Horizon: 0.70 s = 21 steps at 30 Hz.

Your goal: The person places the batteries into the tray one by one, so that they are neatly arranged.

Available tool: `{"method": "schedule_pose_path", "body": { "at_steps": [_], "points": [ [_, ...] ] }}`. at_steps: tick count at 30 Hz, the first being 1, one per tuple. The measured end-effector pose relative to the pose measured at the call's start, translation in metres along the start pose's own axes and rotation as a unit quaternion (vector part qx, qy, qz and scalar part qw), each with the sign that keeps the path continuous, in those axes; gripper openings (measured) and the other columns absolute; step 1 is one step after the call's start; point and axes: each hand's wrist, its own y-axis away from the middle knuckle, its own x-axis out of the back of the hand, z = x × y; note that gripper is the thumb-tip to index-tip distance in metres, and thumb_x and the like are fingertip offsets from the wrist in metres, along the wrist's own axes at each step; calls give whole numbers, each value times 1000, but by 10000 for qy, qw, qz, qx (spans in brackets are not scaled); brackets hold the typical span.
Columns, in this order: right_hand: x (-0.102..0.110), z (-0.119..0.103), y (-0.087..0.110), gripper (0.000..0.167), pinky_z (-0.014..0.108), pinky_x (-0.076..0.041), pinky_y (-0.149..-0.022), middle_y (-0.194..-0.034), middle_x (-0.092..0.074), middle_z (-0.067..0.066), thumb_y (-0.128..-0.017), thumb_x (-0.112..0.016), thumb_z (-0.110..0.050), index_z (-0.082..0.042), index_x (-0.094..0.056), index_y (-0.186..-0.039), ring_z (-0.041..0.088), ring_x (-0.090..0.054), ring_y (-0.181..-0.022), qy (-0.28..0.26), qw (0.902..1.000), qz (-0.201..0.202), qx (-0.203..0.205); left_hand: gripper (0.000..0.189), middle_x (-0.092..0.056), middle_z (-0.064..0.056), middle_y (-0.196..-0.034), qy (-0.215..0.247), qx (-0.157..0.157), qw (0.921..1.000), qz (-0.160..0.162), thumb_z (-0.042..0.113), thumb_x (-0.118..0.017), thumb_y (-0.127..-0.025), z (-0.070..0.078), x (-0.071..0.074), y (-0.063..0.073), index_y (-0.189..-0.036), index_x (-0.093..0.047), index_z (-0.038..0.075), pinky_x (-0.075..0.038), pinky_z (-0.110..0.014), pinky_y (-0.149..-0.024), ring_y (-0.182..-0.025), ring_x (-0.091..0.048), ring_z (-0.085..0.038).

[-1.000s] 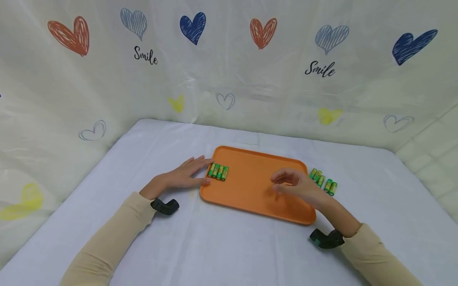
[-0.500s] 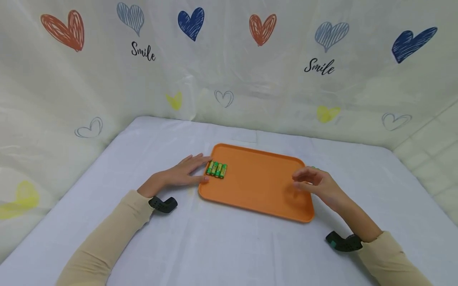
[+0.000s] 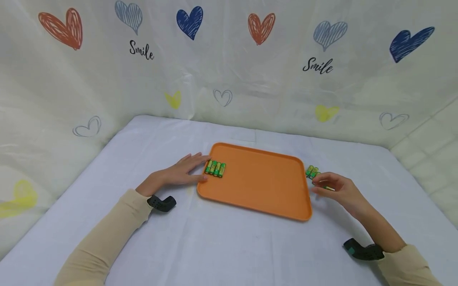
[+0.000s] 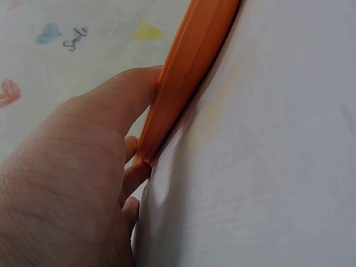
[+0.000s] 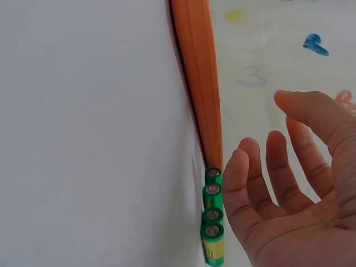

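Note:
An orange tray lies on the white-covered table. Several green-and-yellow batteries form a tight row inside its left end. My left hand rests at the tray's left rim, fingers spread, thumb and fingertips against the edge, as the left wrist view also shows. Off the tray's right side my right hand hovers with fingers loosely curved and nothing between them. More batteries lie there on the cloth, partly hidden behind that hand. In the right wrist view several batteries line up just beyond the fingertips.
White cloth covers the table around the tray. Behind it hangs a pale curtain printed with hearts and "Smile". A black band with a device sits on the right wrist, another on the left.
My right hand has moved right, from over the tray to the loose batteries beside it. The left hand stays at the tray's left rim. The head view has shifted slightly.

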Motion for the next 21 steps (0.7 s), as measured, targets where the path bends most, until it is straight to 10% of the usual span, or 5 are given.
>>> {"method": "schedule_pose_path", "body": {
  "at_steps": [21],
  "points": [
    [38, 21, 9, 29, 17, -52, -69, -102, -63, -18, -94, -67, -19, -10, -59, -120, 6, -63, -80, 744, 9916, 580, -886, 80, -19, 1, -162, -41, 76, 10000, -38, 57, -57, -92, 2, 0, 1, -157, -21, 25, 4, -43, -121, -151, -3, -18]
  ]
}}
